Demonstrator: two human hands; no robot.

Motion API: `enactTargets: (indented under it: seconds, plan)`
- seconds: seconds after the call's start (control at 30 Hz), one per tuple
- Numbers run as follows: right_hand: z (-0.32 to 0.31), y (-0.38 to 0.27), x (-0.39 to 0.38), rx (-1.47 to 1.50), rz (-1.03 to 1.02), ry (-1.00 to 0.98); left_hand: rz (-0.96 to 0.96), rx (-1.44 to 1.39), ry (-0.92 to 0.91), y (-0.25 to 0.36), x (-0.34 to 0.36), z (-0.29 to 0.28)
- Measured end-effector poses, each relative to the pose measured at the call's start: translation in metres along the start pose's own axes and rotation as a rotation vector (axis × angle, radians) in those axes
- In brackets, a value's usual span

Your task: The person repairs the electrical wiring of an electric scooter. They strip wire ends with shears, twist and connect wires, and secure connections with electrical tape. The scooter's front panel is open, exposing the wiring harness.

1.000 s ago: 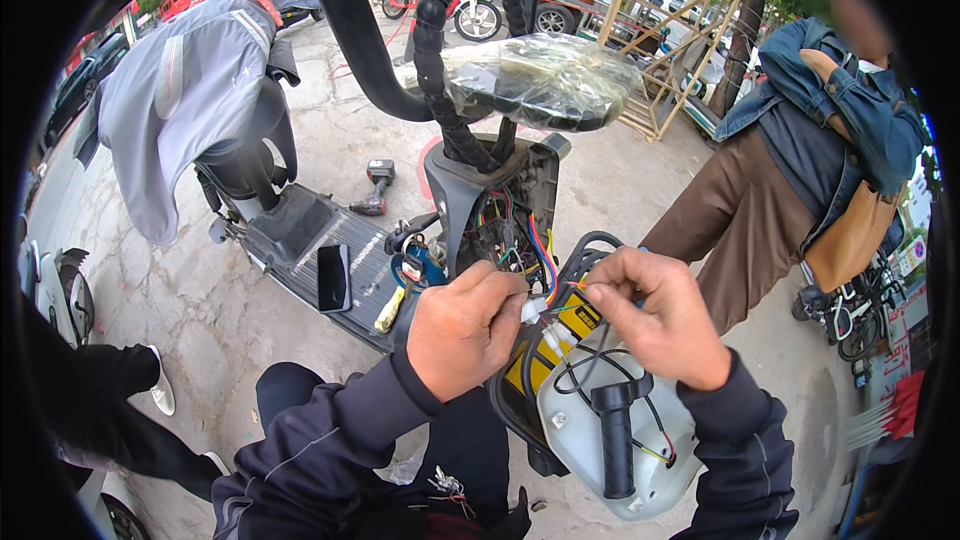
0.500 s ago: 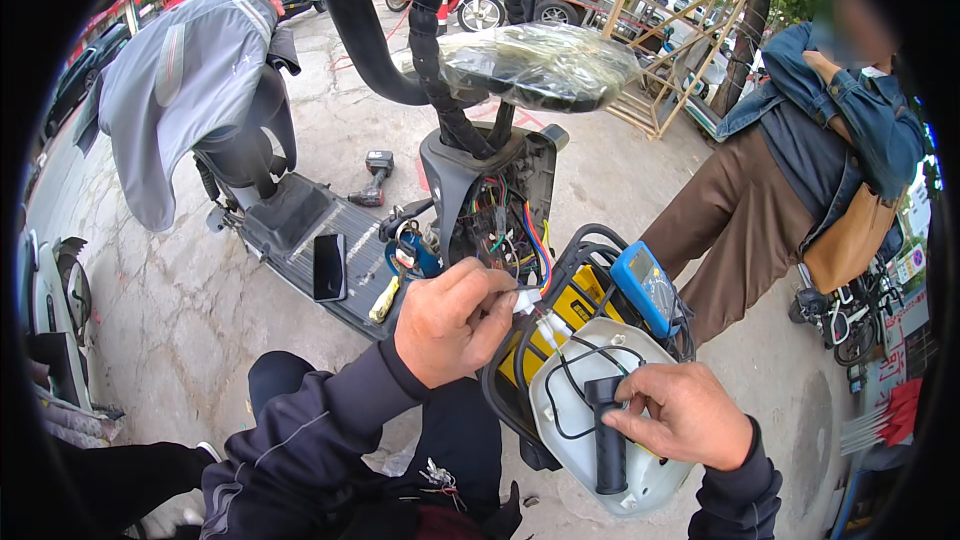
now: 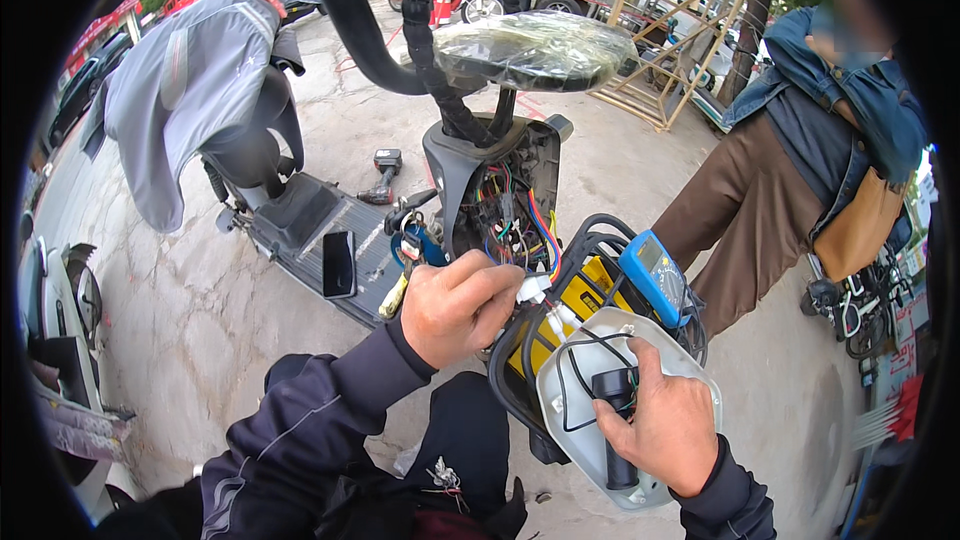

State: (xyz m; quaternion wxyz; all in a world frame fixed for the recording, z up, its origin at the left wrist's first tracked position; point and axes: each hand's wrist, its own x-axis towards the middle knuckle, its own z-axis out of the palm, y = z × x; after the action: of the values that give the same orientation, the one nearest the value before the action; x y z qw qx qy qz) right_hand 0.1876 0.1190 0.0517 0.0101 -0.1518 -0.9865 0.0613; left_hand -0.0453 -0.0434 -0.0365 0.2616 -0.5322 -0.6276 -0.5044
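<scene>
My left hand (image 3: 460, 310) is pinched at a white wire connector (image 3: 534, 288) below the coloured wires (image 3: 545, 235) from the scooter's open column (image 3: 475, 170). My right hand (image 3: 660, 415) is around a black twist grip (image 3: 615, 385), thumb on its left side, index finger raised; its palm hides part of the grip. The grip lies with thin cables on an upturned pale plastic panel (image 3: 565, 445). Behind that panel are a yellow box (image 3: 585, 290) in a black frame and a blue multimeter (image 3: 650, 270).
A phone (image 3: 338, 262) and keys (image 3: 410, 250) lie on the footboard (image 3: 300, 240); a drill (image 3: 383, 175) lies beside it. A grey cloth (image 3: 185, 80) drapes the seat. A wrapped display (image 3: 530, 50) is above the column. A person (image 3: 760, 180) stands at right, a wooden frame (image 3: 665, 60) behind.
My right hand moved from the wires near the connector down onto the black grip, uncovering the multimeter. My left hand shifted slightly and stays at the connector. The person's legs at lower left mostly left view.
</scene>
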Motion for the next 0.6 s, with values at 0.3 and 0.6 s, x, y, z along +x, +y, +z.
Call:
enactTargets:
  seconds: [0.3,0.6]
  plan:
    - [0.009,-0.011,-0.004,0.140,0.168,0.104,-0.062,-0.108,-0.040,-0.004,0.000,-0.001]
    - [-0.077,0.023,-0.126,0.025,0.510,0.915,-0.121,-0.160,-0.131,-0.013,0.002,-0.008]
